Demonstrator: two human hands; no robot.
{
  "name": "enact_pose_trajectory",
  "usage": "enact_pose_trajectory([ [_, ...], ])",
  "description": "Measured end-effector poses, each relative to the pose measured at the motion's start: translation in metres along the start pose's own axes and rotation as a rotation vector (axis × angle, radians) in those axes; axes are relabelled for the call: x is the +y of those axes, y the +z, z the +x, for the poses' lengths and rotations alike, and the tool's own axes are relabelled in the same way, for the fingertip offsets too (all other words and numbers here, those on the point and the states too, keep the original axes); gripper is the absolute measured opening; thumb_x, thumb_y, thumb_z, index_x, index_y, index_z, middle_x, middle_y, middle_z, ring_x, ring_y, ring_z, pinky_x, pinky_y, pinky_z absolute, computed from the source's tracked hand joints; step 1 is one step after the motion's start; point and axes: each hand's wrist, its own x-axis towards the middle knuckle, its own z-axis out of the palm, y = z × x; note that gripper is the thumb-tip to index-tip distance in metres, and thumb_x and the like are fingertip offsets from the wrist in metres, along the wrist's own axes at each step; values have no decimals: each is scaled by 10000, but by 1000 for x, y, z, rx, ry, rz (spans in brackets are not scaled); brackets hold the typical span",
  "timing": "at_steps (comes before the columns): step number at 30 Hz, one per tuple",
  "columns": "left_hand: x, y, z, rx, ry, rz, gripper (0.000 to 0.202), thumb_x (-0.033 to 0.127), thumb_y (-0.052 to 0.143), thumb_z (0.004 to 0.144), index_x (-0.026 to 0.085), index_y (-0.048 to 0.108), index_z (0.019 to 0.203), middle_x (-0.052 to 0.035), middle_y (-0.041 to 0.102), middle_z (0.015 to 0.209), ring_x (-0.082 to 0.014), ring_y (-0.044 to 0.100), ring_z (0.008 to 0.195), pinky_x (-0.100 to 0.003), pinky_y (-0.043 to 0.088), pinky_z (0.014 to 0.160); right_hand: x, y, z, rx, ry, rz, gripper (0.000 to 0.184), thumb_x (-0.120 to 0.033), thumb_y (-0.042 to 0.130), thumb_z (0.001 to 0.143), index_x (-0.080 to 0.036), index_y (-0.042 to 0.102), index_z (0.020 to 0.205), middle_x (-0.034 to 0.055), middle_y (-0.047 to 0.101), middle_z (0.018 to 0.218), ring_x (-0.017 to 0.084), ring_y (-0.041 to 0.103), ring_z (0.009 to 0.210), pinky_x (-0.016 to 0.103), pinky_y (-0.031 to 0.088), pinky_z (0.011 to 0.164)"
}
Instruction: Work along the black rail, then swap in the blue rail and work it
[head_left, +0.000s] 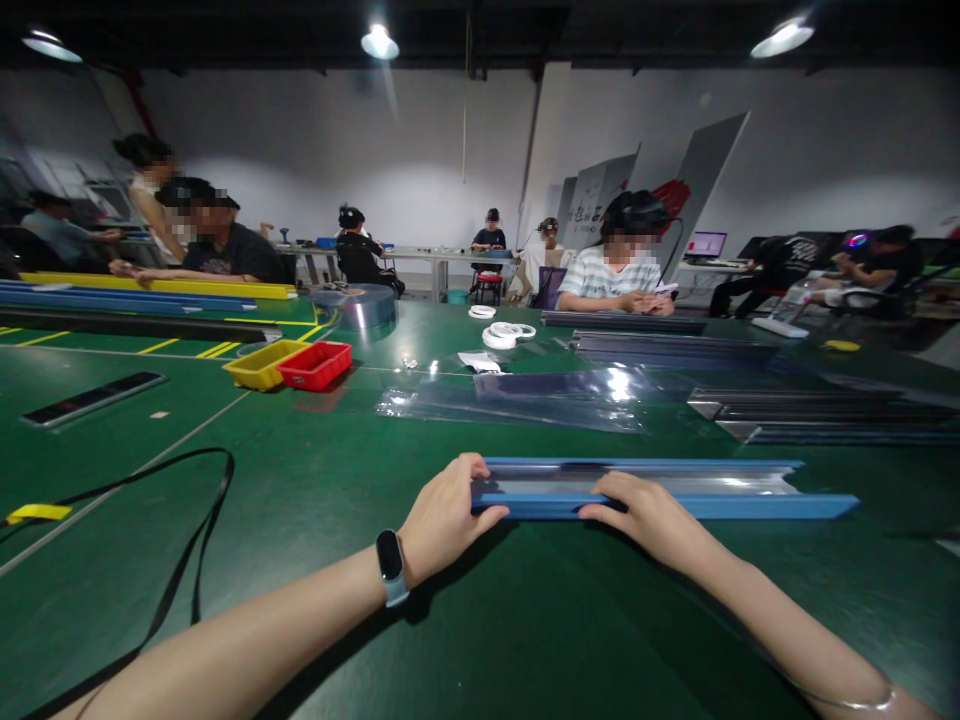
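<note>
A long blue channel-shaped rail (720,490) with a silvery inside lies flat on the green table (315,480) in front of me. My left hand (444,518), with a dark band on its wrist, grips the rail's left end, thumb under the near edge and fingers curled over the top. My right hand (643,512) rests on the near wall a little further right, fingers folded over it. Sheets of clear plastic film (525,400) lie just beyond the rail.
A yellow bin (259,365) and a red bin (316,364) sit at the left middle, with a black strap (187,560) looped nearer me. Stacks of dark rails (825,415) lie at the right. White tape rolls (504,334) and a film roll (358,305) sit further back. Several people sit around the tables.
</note>
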Motion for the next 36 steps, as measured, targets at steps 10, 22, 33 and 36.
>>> enact_pose_trajectory([
  [10, 0, -1, 0, -12, -3, 2, 372, 372, 574, 726, 203, 396, 1007, -40, 517, 957, -180, 533, 864, -337, 432, 758, 0, -2, 1, -22, 20, 23, 359, -533, 410, 773, -217, 580, 764, 36, 588, 780, 172, 546, 727, 279, 408, 642],
  [22, 0, 1, 1, -33, -12, -40, 337, 347, 589, 719, 212, 408, 969, -26, 549, 937, -173, 550, 850, -317, 431, 741, 0, -3, 2, -35, 9, 57, 353, -529, 423, 769, -218, 589, 753, 34, 595, 766, 173, 548, 724, 279, 411, 642],
  [33, 2, -2, 4, -159, -72, -176, 320, 313, 557, 756, 229, 351, 986, 22, 619, 784, -165, 590, 806, -263, 427, 684, 0, 1, 0, 27, 18, -1, 328, -512, 444, 764, -236, 586, 867, 38, 608, 859, 183, 563, 779, 305, 433, 696],
  [36, 3, -3, 4, -179, -99, -187, 312, 309, 549, 760, 229, 351, 986, 17, 622, 780, -173, 596, 795, -266, 427, 677, 0, 1, -1, 32, 5, -17, 325, -505, 444, 767, -235, 588, 875, 39, 610, 858, 181, 565, 775, 305, 438, 687],
])
